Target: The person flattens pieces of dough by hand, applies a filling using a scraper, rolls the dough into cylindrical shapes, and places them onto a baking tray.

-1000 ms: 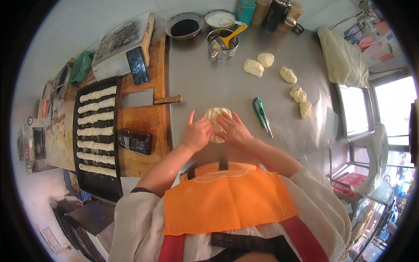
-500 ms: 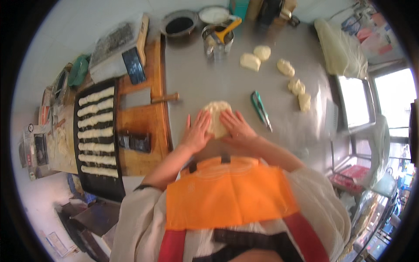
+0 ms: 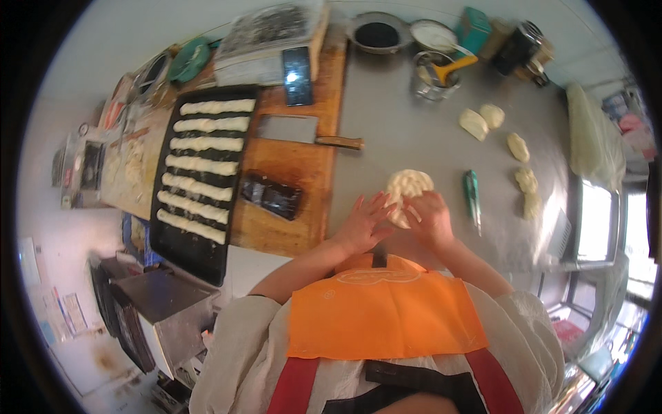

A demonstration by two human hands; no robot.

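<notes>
A flattened round of pale dough (image 3: 409, 183), dimpled on top, lies on the steel worktop in front of me. My left hand (image 3: 367, 222) is at its near left edge, fingers spread and fingertips by the rim. On the near right side, the fingers of my right hand (image 3: 433, 219) are bent and closed on the dough's edge, hiding part of it. To the right lies a green-handled cutter (image 3: 472, 199) with a metal tip. Several smaller dough pieces (image 3: 474, 124) rest farther back on the right.
At left, a black tray (image 3: 189, 252) holds several dough strips, beside a wooden board (image 3: 314, 186) with a cleaver (image 3: 289, 128), a phone (image 3: 297, 77) and a dark packet (image 3: 272, 196). At the back stand a dark-filled bowl (image 3: 376, 34), a white-filled bowl (image 3: 433, 34) and a metal pot (image 3: 434, 86) with a yellow-handled brush.
The view has swung left, so the worktop sits farther right in the picture. My hands have gone from pressing flat on the dough to its near edge, the right fingers now bent.
</notes>
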